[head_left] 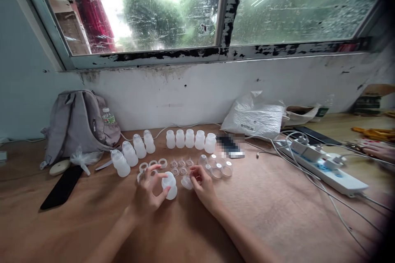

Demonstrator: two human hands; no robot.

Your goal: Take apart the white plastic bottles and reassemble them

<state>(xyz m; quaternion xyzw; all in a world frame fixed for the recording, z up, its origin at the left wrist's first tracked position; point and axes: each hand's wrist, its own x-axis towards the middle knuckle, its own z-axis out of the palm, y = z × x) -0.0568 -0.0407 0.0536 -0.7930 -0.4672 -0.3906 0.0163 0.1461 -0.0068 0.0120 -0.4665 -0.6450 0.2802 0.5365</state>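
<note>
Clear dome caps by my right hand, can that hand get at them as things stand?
Probably yes: the right hand is close beside the clear dome caps with nothing visible blocking, though it seems occupied with a clear plastic piece.

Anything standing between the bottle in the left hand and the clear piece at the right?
Nothing visible: the bottle in the left hand and the clear piece at the right hand are close together, with only table showing in the gap.

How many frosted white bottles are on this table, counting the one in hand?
10: four bottles in a slanting row at left, five bottles in the back row, one bottle at the left hand. None seems hidden.
</note>
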